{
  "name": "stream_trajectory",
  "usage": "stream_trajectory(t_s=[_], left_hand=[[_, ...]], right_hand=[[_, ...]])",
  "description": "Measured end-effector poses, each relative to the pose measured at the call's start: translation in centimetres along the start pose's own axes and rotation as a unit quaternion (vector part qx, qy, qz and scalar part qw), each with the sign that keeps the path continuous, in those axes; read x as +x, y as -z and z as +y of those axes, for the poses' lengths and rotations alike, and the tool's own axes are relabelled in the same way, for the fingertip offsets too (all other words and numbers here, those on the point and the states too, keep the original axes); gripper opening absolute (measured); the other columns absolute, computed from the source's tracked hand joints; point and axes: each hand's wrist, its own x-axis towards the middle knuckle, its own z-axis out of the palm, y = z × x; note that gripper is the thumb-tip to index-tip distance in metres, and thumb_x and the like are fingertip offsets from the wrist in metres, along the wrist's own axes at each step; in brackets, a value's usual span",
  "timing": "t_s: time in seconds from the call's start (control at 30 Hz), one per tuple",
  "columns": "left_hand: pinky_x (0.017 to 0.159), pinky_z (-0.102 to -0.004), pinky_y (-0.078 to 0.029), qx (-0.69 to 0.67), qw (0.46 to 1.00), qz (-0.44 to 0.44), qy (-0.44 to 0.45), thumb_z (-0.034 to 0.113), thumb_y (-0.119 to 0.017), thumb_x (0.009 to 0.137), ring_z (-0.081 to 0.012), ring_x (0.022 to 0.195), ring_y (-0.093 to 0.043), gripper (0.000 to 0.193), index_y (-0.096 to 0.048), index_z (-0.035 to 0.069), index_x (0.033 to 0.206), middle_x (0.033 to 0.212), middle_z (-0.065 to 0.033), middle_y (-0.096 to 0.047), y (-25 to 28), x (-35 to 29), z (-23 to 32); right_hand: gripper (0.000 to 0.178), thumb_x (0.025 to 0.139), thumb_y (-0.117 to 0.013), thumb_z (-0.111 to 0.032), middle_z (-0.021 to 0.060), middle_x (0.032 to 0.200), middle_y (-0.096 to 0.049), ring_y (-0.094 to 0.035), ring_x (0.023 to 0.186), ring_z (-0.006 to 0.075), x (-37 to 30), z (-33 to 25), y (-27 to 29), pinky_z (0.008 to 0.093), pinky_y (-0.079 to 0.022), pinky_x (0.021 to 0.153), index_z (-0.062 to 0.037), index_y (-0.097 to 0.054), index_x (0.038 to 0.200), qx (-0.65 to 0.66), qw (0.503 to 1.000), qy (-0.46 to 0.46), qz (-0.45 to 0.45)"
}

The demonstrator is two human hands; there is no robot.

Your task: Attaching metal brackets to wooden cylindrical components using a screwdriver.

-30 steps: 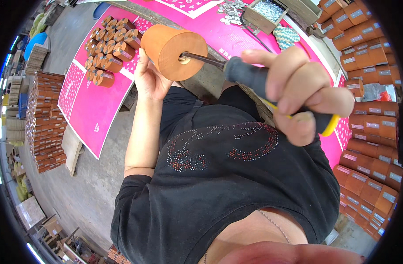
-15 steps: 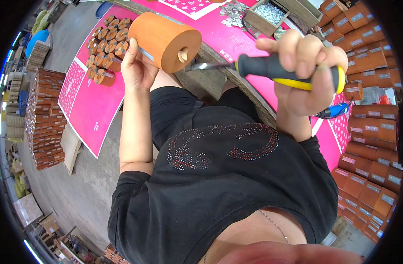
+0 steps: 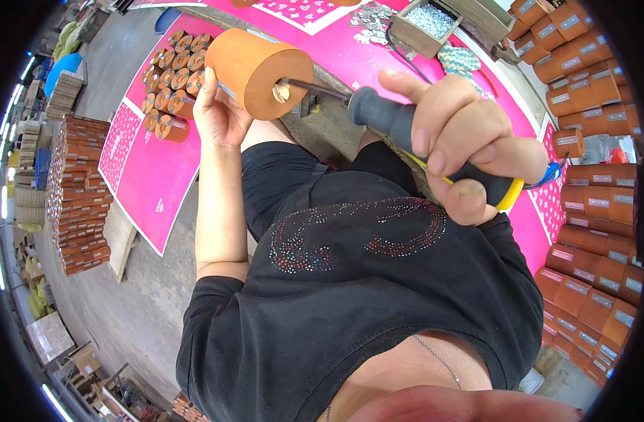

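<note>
Black-handled tool [image 3: 382,114], gripped by the right hand [image 3: 464,130], has been shifted to the hole [image 3: 282,91], tip hidden; the cylinder [image 3: 248,67] is held by the left hand [image 3: 222,118], long axis slanted, holed end facing lower right.

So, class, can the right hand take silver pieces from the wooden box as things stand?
Probably not: the right hand grips the black-and-yellow tool, though the wooden box looks open.

An orange cylinder [image 3: 259,74] shows a smooth, matt, wood-like face as a screwdriver [image 3: 368,107] pairs metal shaft [image 3: 320,89] with matt, rubbery-looking handle [image 3: 398,121]; shiny metal pieces [image 3: 430,20] fill a dull wooden box [image 3: 412,37], and pink sheeting [image 3: 150,190] looks glossy.
</note>
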Motion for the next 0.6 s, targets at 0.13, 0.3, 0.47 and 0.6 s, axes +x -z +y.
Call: stream_trajectory(t_s=[0.13,0.3,0.47,0.6], left_hand=[[0.091,-0.0466,-0.047,-0.024,1.0,-0.01,0.015,0.036,-0.054,0.089,-0.0322,0.111,-0.053,0.051,-0.046,0.002,0.127,0.124,-0.0169,-0.053,-0.5,0.2,0.0],[0.095,-0.0469,-0.044,-0.086,0.991,-0.087,0.046,0.031,-0.055,0.089,-0.031,0.114,-0.052,0.049,-0.043,0.003,0.128,0.126,-0.0159,-0.051,-0.2,0.4,0.0],[0.099,-0.0465,-0.039,0.066,0.997,-0.042,-0.029,0.022,-0.058,0.087,-0.028,0.117,-0.05,0.042,-0.048,0.003,0.124,0.129,-0.0123,-0.05,0.2,0.7,0.6],[0.096,-0.0474,-0.042,0.092,0.993,0.003,-0.071,0.023,-0.057,0.088,-0.0287,0.117,-0.05,0.044,-0.045,0.003,0.125,0.124,-0.0136,-0.053,-0.7,1.9,1.4]], right_hand=[[0.02,0.091,-0.05,-0.015,0.0066,0.082,-0.049,-0.048,0.077,0.0199,-0.2,-0.6,-0.1,0.0663,-0.036,0.093,-0.0076,-0.039,0.106,0.007,1.0,0.012,-0.009],[0.02,0.089,-0.053,-0.011,0.0086,0.078,-0.049,-0.049,0.073,0.0226,0.3,-0.1,-0.9,0.0661,-0.04,0.088,-0.005,-0.039,0.102,-0.081,0.995,0.003,-0.052],[0.018,0.083,-0.057,-0.006,0.008,0.073,-0.052,-0.05,0.069,0.023,-0.5,-0.5,-0.5,0.0543,-0.047,0.084,-0.0069,-0.046,0.098,0.104,0.984,-0.059,0.134],[0.01,0.092,-0.05,-0.017,-0.0001,0.075,-0.047,-0.047,0.073,0.0151,0.0,-3.0,1.3,0.0579,-0.044,0.09,-0.0115,-0.046,0.1,-0.007,0.993,-0.093,0.075]])
